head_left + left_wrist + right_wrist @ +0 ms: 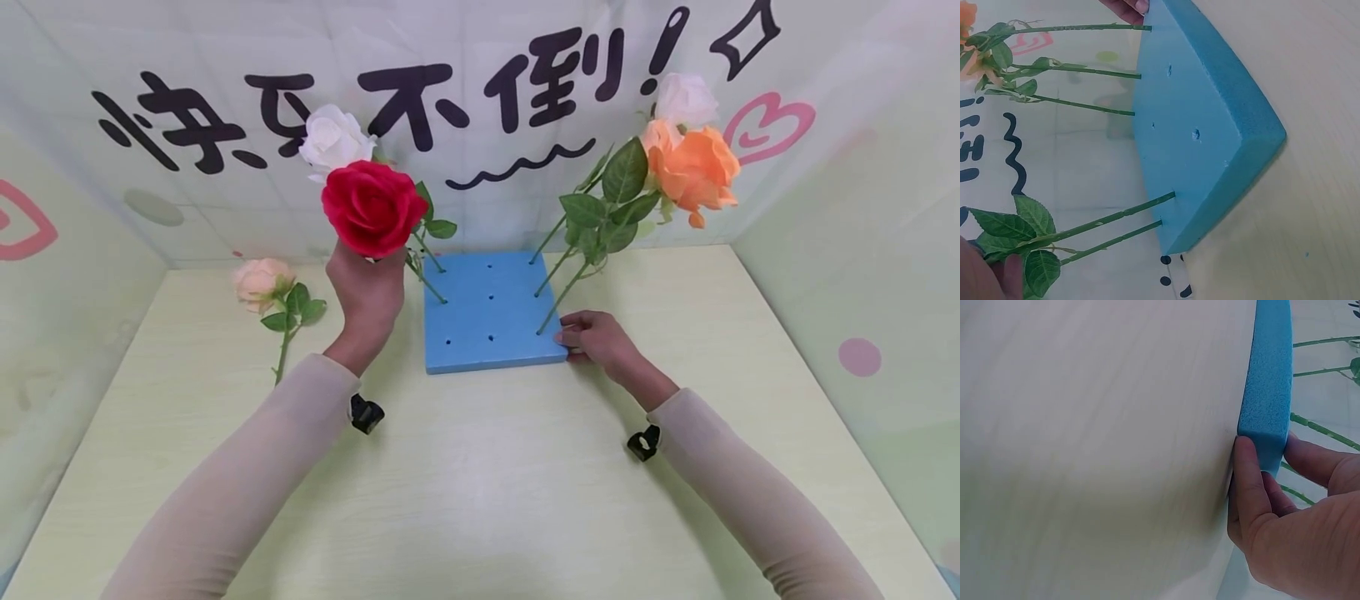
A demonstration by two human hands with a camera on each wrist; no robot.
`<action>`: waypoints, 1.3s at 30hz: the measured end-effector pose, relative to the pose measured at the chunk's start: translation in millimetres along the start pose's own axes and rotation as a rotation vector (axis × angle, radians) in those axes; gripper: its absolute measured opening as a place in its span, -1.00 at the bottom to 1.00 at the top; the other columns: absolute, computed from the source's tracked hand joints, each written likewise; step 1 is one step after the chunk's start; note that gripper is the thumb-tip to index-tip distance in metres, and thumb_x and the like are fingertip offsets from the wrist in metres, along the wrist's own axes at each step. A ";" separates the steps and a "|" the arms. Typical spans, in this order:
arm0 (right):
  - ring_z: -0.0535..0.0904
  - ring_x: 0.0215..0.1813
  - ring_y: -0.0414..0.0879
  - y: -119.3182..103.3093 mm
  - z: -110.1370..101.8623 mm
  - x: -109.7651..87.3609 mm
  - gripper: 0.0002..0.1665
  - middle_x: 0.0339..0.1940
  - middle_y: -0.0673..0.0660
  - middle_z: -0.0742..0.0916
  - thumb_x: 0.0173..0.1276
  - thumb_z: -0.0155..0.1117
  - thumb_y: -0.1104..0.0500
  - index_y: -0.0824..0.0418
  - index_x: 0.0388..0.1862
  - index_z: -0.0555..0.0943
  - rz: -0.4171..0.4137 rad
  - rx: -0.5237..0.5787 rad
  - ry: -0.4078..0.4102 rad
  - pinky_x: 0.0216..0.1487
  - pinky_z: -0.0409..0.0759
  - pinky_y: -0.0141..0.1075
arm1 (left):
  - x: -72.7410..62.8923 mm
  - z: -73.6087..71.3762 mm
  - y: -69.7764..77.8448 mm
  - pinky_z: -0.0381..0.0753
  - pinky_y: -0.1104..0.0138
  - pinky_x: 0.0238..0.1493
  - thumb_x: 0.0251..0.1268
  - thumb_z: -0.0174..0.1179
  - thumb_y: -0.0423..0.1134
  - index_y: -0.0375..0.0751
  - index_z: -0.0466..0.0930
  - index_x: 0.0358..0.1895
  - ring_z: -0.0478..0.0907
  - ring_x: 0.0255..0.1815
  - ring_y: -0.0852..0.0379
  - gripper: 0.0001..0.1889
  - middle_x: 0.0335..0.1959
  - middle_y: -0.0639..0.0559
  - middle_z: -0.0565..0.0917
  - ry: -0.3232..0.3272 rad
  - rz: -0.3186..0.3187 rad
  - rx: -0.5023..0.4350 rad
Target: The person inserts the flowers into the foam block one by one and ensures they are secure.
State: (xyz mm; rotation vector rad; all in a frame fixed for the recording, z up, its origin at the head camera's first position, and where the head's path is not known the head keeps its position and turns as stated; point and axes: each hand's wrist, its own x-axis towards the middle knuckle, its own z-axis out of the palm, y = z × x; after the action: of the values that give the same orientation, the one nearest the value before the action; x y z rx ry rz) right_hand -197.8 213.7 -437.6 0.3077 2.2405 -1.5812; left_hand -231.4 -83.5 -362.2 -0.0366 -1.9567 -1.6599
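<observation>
My left hand [369, 292] grips a red rose [372, 208] just under its bloom. The rose's stem [1113, 217] runs down into a hole on the left side of a blue foam board [468, 321]. Behind it a white rose [336, 140] stands in the back left hole. At the board's front right corner, my right hand [596, 340] pinches the edge, thumb on the upper face and fingers at the side and underneath in the right wrist view. Along the right side lean an orange rose [697, 171], a peach rose [660, 137] and a pale pink rose [686, 100].
A peach rose with leaves [264, 283] lies on the pale wooden table [480, 483], left of the board. Several bare holes show in the board's middle column and front left. A printed backdrop [247, 42] with black lettering rises behind, with side panels left and right.
</observation>
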 end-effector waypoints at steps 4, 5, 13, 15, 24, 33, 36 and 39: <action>0.66 -0.11 -0.04 0.4 -0.5 0.4 -0.47 0.14 0.33 0.58 0.43 0.19 0.24 0.40 0.32 0.39 -0.001 -0.002 0.003 -0.02 0.69 -0.22 | 3.2 0.9 1.6 0.53 0.43 -0.22 0.25 0.29 -0.26 -0.18 0.53 0.10 0.49 -0.15 0.21 -0.65 -0.11 0.01 0.66 -0.024 0.031 0.013; 0.65 -0.10 -0.04 0.8 -0.4 0.7 -0.47 0.14 0.32 0.58 0.43 0.20 0.24 0.40 0.32 0.39 -0.001 -0.002 0.002 -0.02 0.69 -0.22 | 3.9 1.3 1.8 0.51 0.42 -0.24 0.26 0.28 -0.26 -0.20 0.54 0.07 0.48 -0.19 0.20 -0.67 -0.15 -0.02 0.65 -0.029 0.037 0.018; 0.64 -0.08 -0.01 0.7 -0.9 1.3 -0.47 0.14 0.33 0.58 0.43 0.20 0.23 0.41 0.32 0.39 -0.007 -0.009 0.002 0.01 0.68 -0.19 | 6.0 -1.1 10.1 0.48 0.44 -0.35 0.26 0.19 -0.36 -0.16 0.54 -0.11 0.49 -0.35 0.19 -0.84 -0.35 -0.04 0.64 -0.024 0.012 0.043; 0.64 -0.07 0.00 0.8 -1.0 2.0 -0.46 0.15 0.34 0.57 0.43 0.20 0.24 0.41 0.32 0.39 -0.007 -0.007 0.003 0.01 0.68 -0.19 | 8.3 -3.1 7.2 0.47 0.40 -0.39 0.26 0.11 -0.40 -0.11 0.50 -0.23 0.49 -0.45 0.11 -0.90 -0.48 -0.04 0.60 -0.026 -0.035 0.017; 0.64 -0.08 -0.02 0.2 -0.3 2.4 -0.46 0.14 0.35 0.57 0.42 0.21 0.25 0.43 0.31 0.39 0.003 0.003 -0.002 -0.01 0.69 -0.21 | 10.4 -8.5 -3.2 0.70 0.34 -0.18 0.27 0.21 -0.35 -0.17 0.43 0.08 0.59 -0.25 0.06 -0.67 -0.15 -0.03 0.59 -0.067 -0.199 -0.106; 0.64 -0.11 -0.04 -1.9 -0.2 0.6 -0.47 0.14 0.35 0.57 0.42 0.21 0.26 0.43 0.31 0.39 0.000 -0.002 0.009 -0.03 0.69 -0.22 | 7.4 -15.1 3.8 0.68 0.39 -0.16 0.25 0.31 -0.29 -0.11 0.38 0.22 0.59 -0.16 0.11 -0.51 0.02 -0.08 0.58 -0.135 -0.160 -0.108; 0.64 -0.11 -0.05 -0.7 -0.1 1.0 -0.46 0.13 0.35 0.57 0.42 0.21 0.26 0.43 0.31 0.39 -0.002 0.003 0.004 -0.03 0.69 -0.23 | 6.1 -18.8 5.5 0.64 0.43 -0.19 0.25 0.32 -0.23 -0.14 0.43 0.17 0.57 -0.27 0.12 -0.56 -0.14 -0.05 0.60 -0.158 -0.146 -0.070; 0.64 -0.09 -0.03 0.3 -0.1 0.8 -0.46 0.12 0.34 0.57 0.42 0.21 0.26 0.43 0.32 0.39 -0.003 0.011 -0.004 -0.03 0.69 -0.22 | 4.9 -23.1 6.6 0.62 0.43 -0.24 0.25 0.33 -0.16 -0.15 0.47 0.12 0.54 -0.33 0.13 -0.59 -0.30 0.05 0.58 -0.171 -0.135 -0.034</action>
State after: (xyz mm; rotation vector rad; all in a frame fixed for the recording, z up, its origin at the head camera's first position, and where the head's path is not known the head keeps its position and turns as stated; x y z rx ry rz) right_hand -198.4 213.9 -438.2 0.3041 2.2306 -1.5948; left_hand -223.9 -104.6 -352.6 -0.0621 -2.0974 -1.8302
